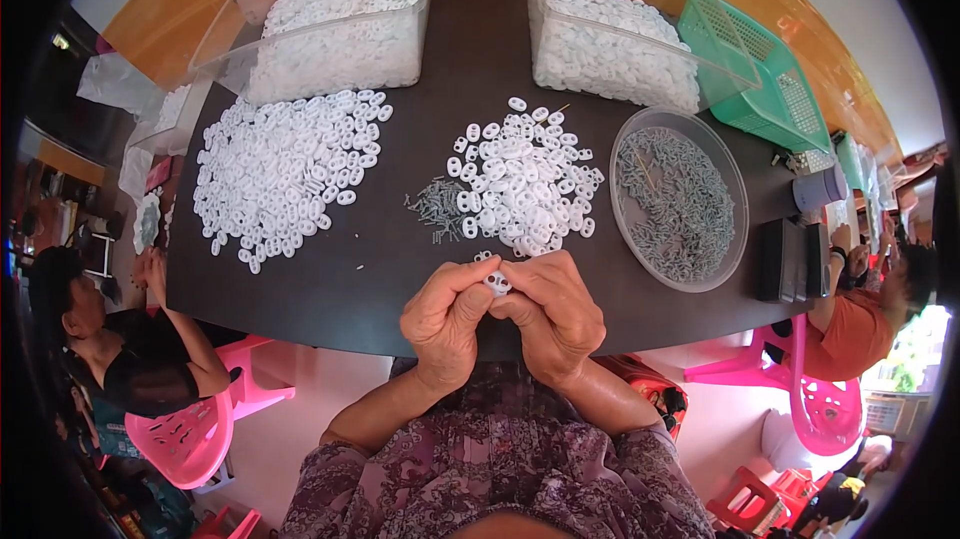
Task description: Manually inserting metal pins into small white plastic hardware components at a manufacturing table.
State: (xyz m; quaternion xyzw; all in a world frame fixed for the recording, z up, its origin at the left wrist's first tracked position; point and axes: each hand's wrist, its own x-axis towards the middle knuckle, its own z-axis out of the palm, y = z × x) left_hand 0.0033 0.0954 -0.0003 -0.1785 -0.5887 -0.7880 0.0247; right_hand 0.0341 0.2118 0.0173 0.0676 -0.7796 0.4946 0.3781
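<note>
My left hand [442, 319] and my right hand [556, 317] meet at the table's near edge. Between their thumbs and index fingers they pinch a small white plastic piece [497, 285] with holes; the fingers hide part of it. Just beyond my fingertips lies a heap of white oval two-holed pieces [535, 184], with a few strays close to my hands. Left of that heap is a small pile of grey screws [437, 209]. A wider spread of the same kind of white pieces [290, 174] covers the table's left side.
Two clear plastic boxes, one left [345, 69] and one right [612, 79], hold more white pieces. A round tray [690, 284] of screws sits right, near a green basket [762, 117] and black boxes [785, 259]. People sit at left [130, 339] and right [855, 329].
</note>
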